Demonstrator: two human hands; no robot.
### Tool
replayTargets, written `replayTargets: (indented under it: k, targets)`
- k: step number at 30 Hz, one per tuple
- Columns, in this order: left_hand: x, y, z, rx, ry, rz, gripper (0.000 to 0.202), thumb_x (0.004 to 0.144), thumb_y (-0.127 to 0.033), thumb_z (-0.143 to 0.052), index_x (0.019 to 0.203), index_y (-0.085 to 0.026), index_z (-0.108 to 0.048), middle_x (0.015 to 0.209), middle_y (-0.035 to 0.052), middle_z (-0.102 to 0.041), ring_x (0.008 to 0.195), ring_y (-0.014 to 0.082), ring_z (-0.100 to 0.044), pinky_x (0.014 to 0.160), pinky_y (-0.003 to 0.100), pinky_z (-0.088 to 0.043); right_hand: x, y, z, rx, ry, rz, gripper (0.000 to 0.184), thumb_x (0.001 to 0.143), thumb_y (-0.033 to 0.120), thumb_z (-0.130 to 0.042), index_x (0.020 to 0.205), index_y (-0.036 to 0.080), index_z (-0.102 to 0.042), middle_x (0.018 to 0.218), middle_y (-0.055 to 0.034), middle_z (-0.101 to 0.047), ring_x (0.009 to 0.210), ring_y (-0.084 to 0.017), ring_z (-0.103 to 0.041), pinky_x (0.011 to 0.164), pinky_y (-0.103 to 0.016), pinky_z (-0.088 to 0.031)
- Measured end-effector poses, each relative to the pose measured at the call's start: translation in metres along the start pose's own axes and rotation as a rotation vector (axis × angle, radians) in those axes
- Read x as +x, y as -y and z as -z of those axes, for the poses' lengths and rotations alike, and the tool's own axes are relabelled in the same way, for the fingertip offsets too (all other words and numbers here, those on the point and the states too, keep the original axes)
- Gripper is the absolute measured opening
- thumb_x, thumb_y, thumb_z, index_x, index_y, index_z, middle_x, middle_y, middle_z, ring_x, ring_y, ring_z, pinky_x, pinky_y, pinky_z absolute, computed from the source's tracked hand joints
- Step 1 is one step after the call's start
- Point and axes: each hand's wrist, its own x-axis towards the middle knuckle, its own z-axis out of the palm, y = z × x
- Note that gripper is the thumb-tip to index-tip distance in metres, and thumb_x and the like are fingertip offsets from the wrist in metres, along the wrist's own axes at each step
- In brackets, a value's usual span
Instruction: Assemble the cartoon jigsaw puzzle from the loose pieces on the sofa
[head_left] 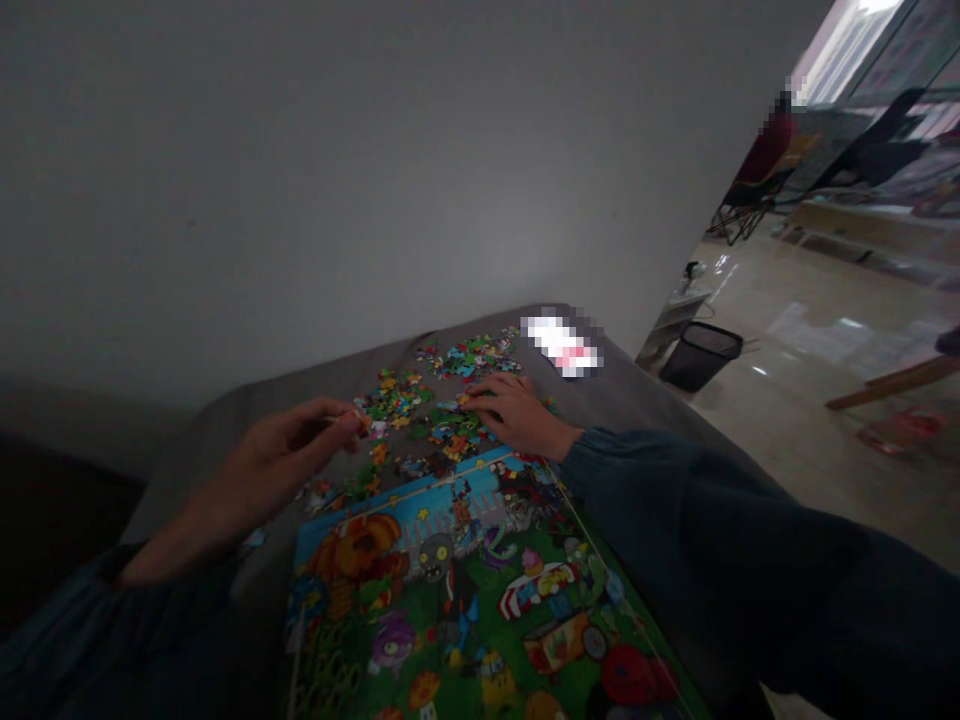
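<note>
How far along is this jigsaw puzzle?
The cartoon garden picture nearest the person looks assembled. In hand: the left hand pinches a small piece, apparently, while the right hand rests among the loose jigsaw pieces. Left: those pieces, still spread in a wide patch beyond the picture.

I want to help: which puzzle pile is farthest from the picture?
The small pile of loose pieces at the far end. The other pile lies right up against the picture, under the person's right hand.

No text or numbers can be read on the jigsaw puzzle [450, 600] or the pixelated white object [562, 346].
</note>
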Motion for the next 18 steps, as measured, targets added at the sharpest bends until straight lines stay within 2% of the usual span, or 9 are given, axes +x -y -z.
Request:
replayTargets:
  k: [1, 3, 8, 12, 15, 18]
  targets:
    - [-0.008, 0.002, -0.005, -0.046, 0.021, 0.025, 0.043, 0.085, -0.062, -0.056, 0.09, -0.022, -0.07, 0.075, 0.0015, -0.07, 0.067, 0.0181, -0.06, 0.06, 0.028, -0.047, 0.0, -0.001, 0.0, 0.02, -0.015, -0.007, 0.023, 0.097, 0.018, -0.058, 0.112, 0.025, -0.074, 0.126, -0.0055, -0.067, 0.123, -0.024, -0.051, 0.102, -0.046, -0.036]
    - [-0.024, 0.008, -0.017, -0.159, 0.058, 0.098, 0.047, 0.082, -0.066, -0.06, 0.093, -0.022, -0.071, 0.073, 0.0014, -0.071, 0.067, 0.0189, -0.063, 0.06, 0.027, -0.05, -0.001, -0.001, 0.002, 0.05, -0.053, -0.013, 0.018, 0.095, 0.017, -0.062, 0.106, 0.024, -0.075, 0.121, -0.0063, -0.068, 0.118, -0.023, -0.054, 0.1, -0.045, -0.037]
    - [-0.048, 0.029, -0.036, -0.436, 0.137, 0.289, 0.063, 0.074, -0.068, -0.073, 0.116, -0.022, -0.067, 0.094, 0.0056, -0.079, 0.088, 0.0253, -0.073, 0.075, 0.033, -0.059, -0.003, -0.003, 0.005, 0.162, -0.171, -0.008, 0.012, 0.092, 0.016, -0.066, 0.101, 0.02, -0.073, 0.11, -0.0078, -0.068, 0.106, -0.021, -0.06, 0.097, -0.042, -0.043]
    - [-0.054, 0.037, -0.04, -0.643, 0.142, 0.365, 0.067, 0.075, -0.059, -0.078, 0.128, -0.02, -0.063, 0.096, 0.0073, -0.079, 0.089, 0.0236, -0.075, 0.077, 0.03, -0.06, -0.006, 0.0, 0.012, 0.358, -0.21, -0.017, 0.016, 0.091, 0.015, -0.065, 0.105, 0.02, -0.071, 0.107, -0.0067, -0.066, 0.098, -0.019, -0.063, 0.09, -0.038, -0.052]
    - [-0.056, 0.035, -0.043, -0.773, 0.169, 0.403, 0.064, 0.076, -0.053, -0.081, 0.128, -0.022, -0.065, 0.101, 0.0071, -0.079, 0.088, 0.021, -0.075, 0.077, 0.027, -0.06, -0.01, 0.011, 0.021, 0.599, -0.129, -0.081, 0.019, 0.089, 0.018, -0.066, 0.108, 0.021, -0.07, 0.106, -0.0054, -0.068, 0.092, -0.017, -0.066, 0.088, -0.038, -0.055]
    - [-0.058, 0.029, -0.047, -0.834, 0.227, 0.417, 0.056, 0.078, -0.05, -0.081, 0.126, -0.025, -0.068, 0.107, 0.0054, -0.079, 0.093, 0.0202, -0.075, 0.083, 0.026, -0.06, -0.019, 0.032, 0.034, 0.831, 0.069, -0.133, 0.023, 0.087, 0.021, -0.069, 0.11, 0.02, -0.069, 0.104, -0.0049, -0.072, 0.093, -0.016, -0.069, 0.089, -0.038, -0.056]
